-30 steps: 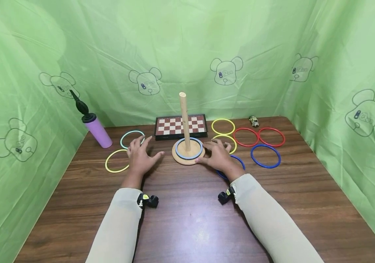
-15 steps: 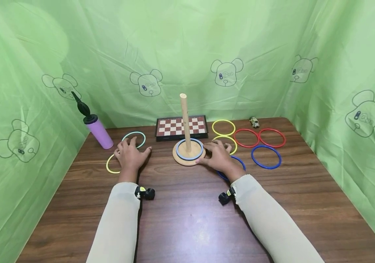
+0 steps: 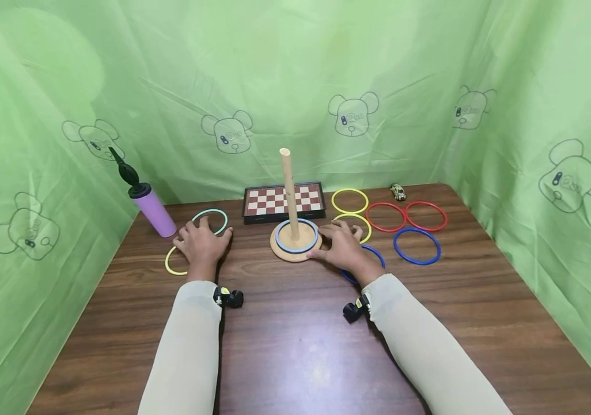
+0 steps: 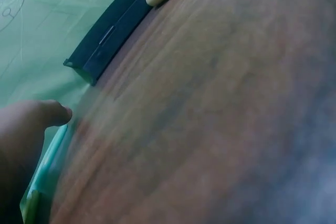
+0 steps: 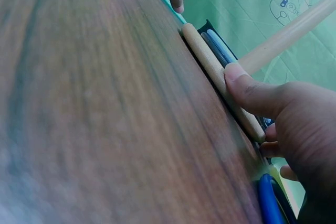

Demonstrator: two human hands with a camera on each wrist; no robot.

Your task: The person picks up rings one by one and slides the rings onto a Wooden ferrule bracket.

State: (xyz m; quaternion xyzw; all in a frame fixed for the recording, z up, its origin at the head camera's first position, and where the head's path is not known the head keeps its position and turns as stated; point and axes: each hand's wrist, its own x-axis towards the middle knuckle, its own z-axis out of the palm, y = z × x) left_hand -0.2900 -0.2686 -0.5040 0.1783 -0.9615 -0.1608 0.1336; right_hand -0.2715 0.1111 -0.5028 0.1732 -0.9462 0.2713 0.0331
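My right hand [image 3: 344, 245] grips the rim of a wooden ring-toss stand [image 3: 290, 196]. In the right wrist view its thumb [image 5: 239, 74] presses the near edge of the round base, and the other fingers reach round behind. A light blue ring [image 3: 295, 251] lies on the base around the upright peg, with a darker ring showing under it in the right wrist view. My left hand [image 3: 202, 245] is spread palm down over a teal ring [image 3: 209, 211] and a yellow ring [image 3: 167, 262], covering part of each. Its thumb points toward the stand; its fingertips are close over the rings.
Behind the stand lies a checkered board [image 3: 269, 202]. A purple hand pump [image 3: 155, 213] stands at the back left. On the right are yellow rings [image 3: 349, 190], red rings [image 3: 427, 230], blue rings [image 3: 417, 263] and a toy car [image 3: 398, 192]. Green cloth surrounds the table.
My left hand has moved left and slightly toward the body, from beside the rings to over them. The right hand keeps its grip on the stand.
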